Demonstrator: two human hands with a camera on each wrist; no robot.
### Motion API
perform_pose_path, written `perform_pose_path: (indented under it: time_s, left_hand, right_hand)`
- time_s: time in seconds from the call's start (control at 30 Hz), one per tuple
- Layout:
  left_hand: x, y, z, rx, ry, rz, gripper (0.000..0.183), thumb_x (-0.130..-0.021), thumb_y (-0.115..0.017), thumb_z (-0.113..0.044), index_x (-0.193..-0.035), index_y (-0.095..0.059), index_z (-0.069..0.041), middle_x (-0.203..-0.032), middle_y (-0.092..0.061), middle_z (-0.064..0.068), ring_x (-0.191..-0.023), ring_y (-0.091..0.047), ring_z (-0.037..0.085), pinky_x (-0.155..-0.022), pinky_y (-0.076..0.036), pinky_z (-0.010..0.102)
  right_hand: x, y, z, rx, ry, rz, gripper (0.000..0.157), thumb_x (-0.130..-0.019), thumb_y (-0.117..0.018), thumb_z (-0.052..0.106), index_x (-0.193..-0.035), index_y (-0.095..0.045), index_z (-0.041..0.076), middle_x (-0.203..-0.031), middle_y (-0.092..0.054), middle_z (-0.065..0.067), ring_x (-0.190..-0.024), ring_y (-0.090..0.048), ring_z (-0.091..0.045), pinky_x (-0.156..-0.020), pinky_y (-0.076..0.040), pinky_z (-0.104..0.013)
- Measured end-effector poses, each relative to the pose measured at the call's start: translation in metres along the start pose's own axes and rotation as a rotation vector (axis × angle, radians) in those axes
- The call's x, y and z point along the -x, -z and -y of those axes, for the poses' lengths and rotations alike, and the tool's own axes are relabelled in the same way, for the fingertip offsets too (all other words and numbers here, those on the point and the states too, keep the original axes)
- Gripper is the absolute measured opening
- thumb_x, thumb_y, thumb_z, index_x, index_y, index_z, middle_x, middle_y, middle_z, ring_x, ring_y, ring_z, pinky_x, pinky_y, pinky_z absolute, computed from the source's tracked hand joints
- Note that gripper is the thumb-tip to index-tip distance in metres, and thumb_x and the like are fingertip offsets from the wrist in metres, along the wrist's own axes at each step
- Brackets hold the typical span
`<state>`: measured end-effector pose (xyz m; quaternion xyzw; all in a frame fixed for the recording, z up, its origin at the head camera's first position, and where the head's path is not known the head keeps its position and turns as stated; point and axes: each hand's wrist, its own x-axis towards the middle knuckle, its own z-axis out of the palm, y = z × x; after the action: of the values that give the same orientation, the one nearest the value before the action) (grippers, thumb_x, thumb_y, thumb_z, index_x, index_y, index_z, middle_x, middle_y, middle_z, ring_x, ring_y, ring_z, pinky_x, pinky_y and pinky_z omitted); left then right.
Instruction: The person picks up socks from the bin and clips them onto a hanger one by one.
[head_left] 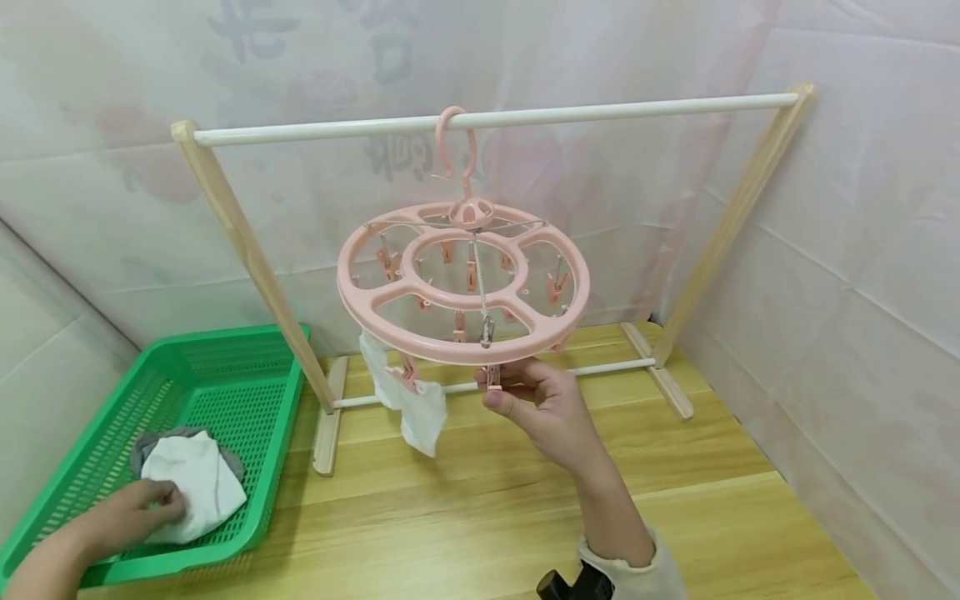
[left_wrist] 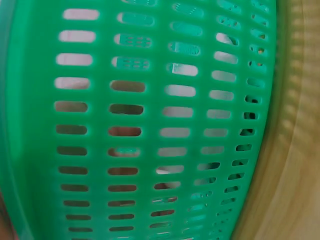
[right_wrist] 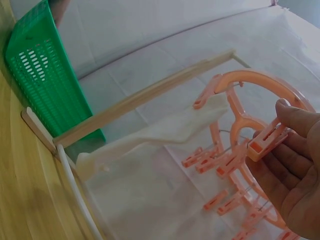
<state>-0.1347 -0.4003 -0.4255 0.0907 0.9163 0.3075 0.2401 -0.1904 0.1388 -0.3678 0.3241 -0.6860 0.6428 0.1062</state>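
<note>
My right hand (head_left: 551, 412) pinches a pink clothespin (right_wrist: 267, 140) at the front rim of a round pink drying hanger (head_left: 397, 337), thumb on one side and fingers on the other. Left of it, a long white sock (head_left: 422, 412) hangs from another clothespin (head_left: 405, 372) on the same rim. Inside the green basket (head_left: 281, 467), my left hand (head_left: 135, 512) has its curled fingers on the edge of a white cloth (head_left: 202, 483). A grey cloth (head_left: 142, 450) lies partly under that white one. The basket wall mostly hides the left hand in the left wrist view.
The hanger hooks over the white bar (head_left: 637, 108) of a wooden rack (head_left: 723, 233) on the wood-grain table (head_left: 540, 542). Several unused clothespins dangle below the rings. Pale fabric curtains (head_left: 847, 208) stand behind and at the sides.
</note>
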Motion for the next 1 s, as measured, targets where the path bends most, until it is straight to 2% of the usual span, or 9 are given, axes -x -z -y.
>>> perform_pose_path:
  time_s: [0.07,0.2,0.33,0.47,0.57,0.67,0.8,0.9,1.0]
  left_hand:
    - [0.001,0.0,-0.003,-0.06,0.006,-0.152,0.024,-0.108,-0.039,-0.015,-0.091,-0.051,-0.004,-0.077,-0.044,0.0,-0.065,-0.038,0.004,-0.056,-0.03,0.026]
    - [0.004,0.001,-0.016,-0.109,0.044,-0.388,0.022,-0.109,-0.034,-0.018,-0.099,-0.044,-0.001,-0.08,-0.043,0.004,-0.063,-0.037,0.008,-0.054,-0.032,0.027]
    - [0.005,0.0,-0.026,-0.138,-0.04,-0.583,0.015,-0.108,-0.036,-0.012,-0.109,-0.042,0.002,-0.083,-0.049,0.006,-0.063,-0.039,0.004,-0.051,-0.034,0.026]
    - [0.005,-0.002,-0.035,-0.098,-0.148,-0.762,0.015,-0.107,-0.037,-0.008,-0.119,-0.042,0.001,-0.081,-0.049,0.001,-0.064,-0.042,0.001,-0.05,-0.034,0.024]
    - [0.005,0.0,-0.044,0.02,-0.193,-0.821,0.016,-0.108,-0.039,-0.01,-0.12,-0.049,-0.009,-0.089,-0.054,-0.012,-0.071,-0.049,-0.003,-0.054,-0.04,0.018]
    - [0.008,0.002,-0.054,0.245,-0.174,-0.814,0.015,-0.106,-0.047,-0.012,-0.117,-0.055,-0.019,-0.098,-0.058,-0.022,-0.081,-0.056,-0.005,-0.061,-0.047,0.013]
    - [0.013,0.0,-0.072,0.567,-0.171,-0.793,0.028,-0.097,-0.063,-0.005,-0.118,-0.055,-0.021,-0.102,-0.062,-0.016,-0.081,-0.059,0.0,-0.062,-0.052,0.015]
    - [0.015,-0.002,-0.086,0.723,-0.267,-0.793,0.04,-0.093,-0.065,0.005,-0.123,-0.053,-0.018,-0.109,-0.063,-0.012,-0.084,-0.061,0.001,-0.066,-0.053,0.014]
    - [0.015,-0.004,-0.103,0.831,-0.439,-0.791,0.046,-0.093,-0.057,0.014,-0.13,-0.048,-0.013,-0.114,-0.063,-0.004,-0.085,-0.066,0.005,-0.068,-0.055,0.016]
  right_hand:
    - [0.0,0.0,0.0,0.005,0.004,0.0,0.021,-0.093,-0.07,0.008,-0.112,-0.069,0.001,-0.103,-0.071,-0.017,-0.094,-0.069,-0.034,-0.083,-0.059,-0.034]
    - [0.001,0.0,0.0,0.011,0.004,-0.002,0.02,-0.092,-0.07,0.007,-0.112,-0.069,0.002,-0.103,-0.071,-0.016,-0.094,-0.069,-0.032,-0.083,-0.059,-0.034]
    - [0.001,0.0,-0.001,0.008,0.0,-0.003,0.02,-0.092,-0.07,0.006,-0.112,-0.069,0.001,-0.103,-0.072,-0.016,-0.094,-0.069,-0.032,-0.083,-0.059,-0.034]
    - [0.001,0.0,0.0,0.007,-0.001,0.001,0.021,-0.093,-0.07,0.006,-0.113,-0.069,0.002,-0.104,-0.072,-0.016,-0.095,-0.069,-0.031,-0.084,-0.059,-0.034]
    - [0.001,0.0,0.0,0.006,-0.004,0.001,0.021,-0.093,-0.07,0.007,-0.113,-0.069,0.002,-0.104,-0.072,-0.016,-0.095,-0.07,-0.028,-0.084,-0.059,-0.034]
    - [0.001,0.0,0.0,0.004,-0.006,0.0,0.021,-0.092,-0.07,0.007,-0.113,-0.069,0.002,-0.104,-0.072,-0.016,-0.095,-0.07,-0.026,-0.084,-0.059,-0.034]
    - [0.0,0.0,-0.001,0.006,-0.005,0.001,0.021,-0.092,-0.07,0.005,-0.112,-0.069,0.002,-0.103,-0.072,-0.016,-0.094,-0.069,-0.031,-0.084,-0.059,-0.033]
    - [0.0,0.0,-0.001,0.003,-0.003,0.001,0.021,-0.092,-0.07,0.005,-0.112,-0.069,0.001,-0.103,-0.072,-0.016,-0.094,-0.069,-0.033,-0.084,-0.059,-0.033]
    - [0.0,0.0,-0.001,-0.001,-0.001,0.003,0.02,-0.092,-0.07,0.006,-0.112,-0.069,0.002,-0.103,-0.072,-0.016,-0.094,-0.069,-0.032,-0.084,-0.059,-0.034]
